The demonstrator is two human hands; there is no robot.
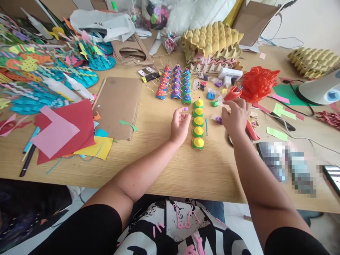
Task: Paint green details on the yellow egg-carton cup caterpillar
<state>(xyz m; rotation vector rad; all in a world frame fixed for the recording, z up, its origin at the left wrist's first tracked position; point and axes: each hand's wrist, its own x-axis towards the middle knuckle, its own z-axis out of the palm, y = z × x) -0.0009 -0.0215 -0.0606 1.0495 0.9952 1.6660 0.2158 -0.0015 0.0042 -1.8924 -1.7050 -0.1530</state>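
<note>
My left hand (180, 125) is curled beside the row of egg-carton cups (198, 122), which are green with yellow tops. A small purple lump of clay (186, 108) shows at its fingertips. To the right of the row, my right hand (236, 115) hovers with fingers apart, close to a small bag of green clay (215, 103). Between the hands lies a thin blue modelling tool (207, 126). Farther back stand three finished-looking carton caterpillars, a red one (162, 83), a purple one (176, 83) and a blue-green one (186, 86), with sticks poking out.
Egg trays (212, 39) are stacked at the back. A red plastic bag (259, 83) lies right of a red cup (232, 93). Cardboard (117, 106), coloured paper (63, 131) and blue woven crafts (32, 101) cover the left side. A phone (332, 177) lies at the right edge.
</note>
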